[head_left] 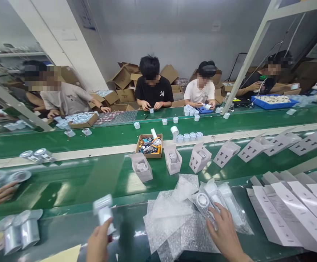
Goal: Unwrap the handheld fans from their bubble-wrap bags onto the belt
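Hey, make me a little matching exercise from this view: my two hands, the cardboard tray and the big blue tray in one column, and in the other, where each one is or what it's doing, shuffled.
1. Your left hand
2. Your right hand
3. Cardboard tray
4. Big blue tray

A. Holds tools, some orange-handled
B. Grips a white plastic part
C. At the far right, filled with small pale pieces
D. Has its fingers on a bubble-wrapped part

Pairs: 1-B, 2-D, 3-A, 4-C
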A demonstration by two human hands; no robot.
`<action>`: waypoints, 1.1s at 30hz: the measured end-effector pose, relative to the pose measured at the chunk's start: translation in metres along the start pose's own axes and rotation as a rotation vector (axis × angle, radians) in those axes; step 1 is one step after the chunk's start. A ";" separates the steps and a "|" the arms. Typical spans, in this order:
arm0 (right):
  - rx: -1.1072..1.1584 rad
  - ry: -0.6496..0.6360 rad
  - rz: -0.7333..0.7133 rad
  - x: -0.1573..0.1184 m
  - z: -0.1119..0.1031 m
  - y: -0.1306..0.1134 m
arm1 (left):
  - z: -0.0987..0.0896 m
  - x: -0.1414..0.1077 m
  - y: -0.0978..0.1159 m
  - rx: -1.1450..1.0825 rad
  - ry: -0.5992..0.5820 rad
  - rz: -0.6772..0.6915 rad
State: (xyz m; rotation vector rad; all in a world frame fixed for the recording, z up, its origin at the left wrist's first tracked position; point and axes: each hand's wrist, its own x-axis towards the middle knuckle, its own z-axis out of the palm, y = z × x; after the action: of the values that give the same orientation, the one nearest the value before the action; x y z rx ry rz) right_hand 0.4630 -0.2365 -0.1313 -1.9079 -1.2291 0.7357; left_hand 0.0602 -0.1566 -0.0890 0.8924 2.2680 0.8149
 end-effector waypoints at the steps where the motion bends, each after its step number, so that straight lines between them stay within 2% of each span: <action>1: 0.150 -0.036 0.092 -0.001 0.005 -0.018 | 0.020 -0.028 0.009 -0.078 -0.090 0.007; 3: 0.562 -0.214 0.366 0.001 0.015 -0.055 | 0.059 -0.084 0.030 -0.336 -0.422 -0.020; 5: 0.941 -0.356 0.538 0.007 0.022 -0.084 | 0.093 -0.124 0.053 -0.375 -0.802 0.013; 6: 1.067 -0.361 0.584 0.011 0.023 -0.093 | 0.107 -0.133 0.066 -0.349 -0.952 0.065; 7: 1.146 -0.321 0.609 0.015 0.022 -0.098 | 0.119 -0.135 0.080 -0.317 -0.999 0.113; 8: 1.179 -0.257 0.633 0.018 0.017 -0.099 | 0.129 -0.129 0.095 -0.277 -0.964 0.156; 10: 1.176 -0.171 0.682 0.024 0.002 -0.094 | 0.149 -0.102 0.123 -0.201 -0.738 0.191; 11: 1.164 -0.175 0.698 0.026 -0.007 -0.090 | 0.158 -0.085 0.136 -0.146 -0.675 0.181; 12: 1.156 -0.208 0.705 0.027 -0.017 -0.085 | 0.167 -0.071 0.146 -0.111 -0.664 0.164; 14: 1.160 -0.322 0.700 0.028 -0.032 -0.079 | 0.183 -0.054 0.159 -0.052 -0.733 0.125; 15: 1.173 -0.378 0.686 0.028 -0.037 -0.077 | 0.187 -0.053 0.162 -0.045 -0.773 0.113; 18: 1.231 -0.517 0.644 0.027 -0.042 -0.082 | 0.185 -0.076 0.159 -0.075 -0.850 0.133; 21: 1.266 -0.687 0.598 0.030 -0.037 -0.092 | 0.160 -0.108 0.151 -0.178 -0.964 0.165; 23: 1.229 -0.783 0.572 0.032 -0.035 -0.098 | 0.140 -0.121 0.148 -0.271 -1.034 0.123; 25: 1.157 -0.789 0.564 0.033 -0.035 -0.102 | 0.121 -0.125 0.147 -0.364 -1.006 0.045; 27: 1.076 -0.743 0.587 0.030 -0.038 -0.103 | 0.107 -0.125 0.146 -0.422 -0.902 0.016; 29: 0.994 -0.726 0.622 0.022 -0.040 -0.104 | 0.098 -0.129 0.144 -0.443 -0.820 0.110; 30: 0.962 -0.723 0.622 0.017 -0.041 -0.105 | 0.095 -0.133 0.142 -0.428 -0.792 0.210; 33: 0.906 -0.715 0.575 0.002 -0.040 -0.110 | 0.087 -0.148 0.135 -0.317 -0.709 0.644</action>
State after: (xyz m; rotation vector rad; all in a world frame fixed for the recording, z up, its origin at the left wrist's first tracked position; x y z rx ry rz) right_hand 0.4397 -0.2158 -0.0188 -1.2069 -0.4753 1.9937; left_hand 0.2638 -0.1568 -0.0111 1.4889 1.2058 0.8949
